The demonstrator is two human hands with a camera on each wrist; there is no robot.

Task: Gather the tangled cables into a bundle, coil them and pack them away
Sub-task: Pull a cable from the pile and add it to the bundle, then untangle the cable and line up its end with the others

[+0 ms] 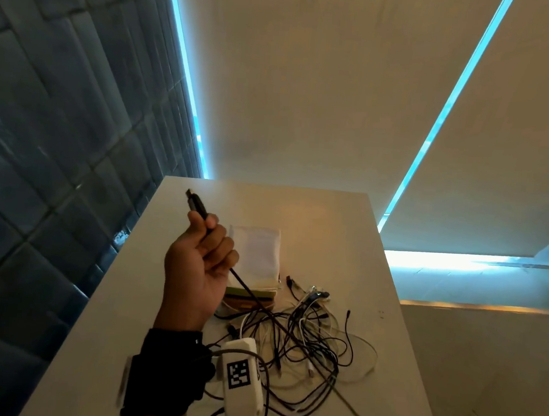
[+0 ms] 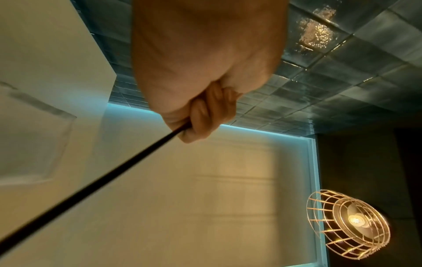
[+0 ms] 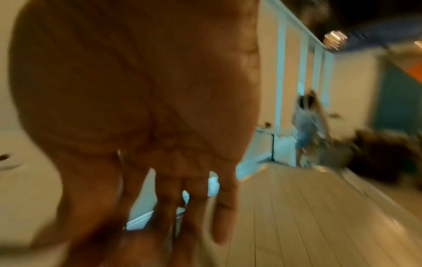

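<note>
White desk [image 1: 377,247] carries the cable tangle [image 1: 302,343] beside a white pouch [image 1: 257,255]; left hand [image 1: 197,267] grips one black cable [image 1: 198,204] taut above it. Right hand [image 3: 141,108] hangs blurred, fingers straight.

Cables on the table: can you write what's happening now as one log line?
left hand: grips black cable, plug end up | right hand: fingers straight, holds nothing | cable tangle: on table, uncoiled | white pouch: behind tangle
</note>
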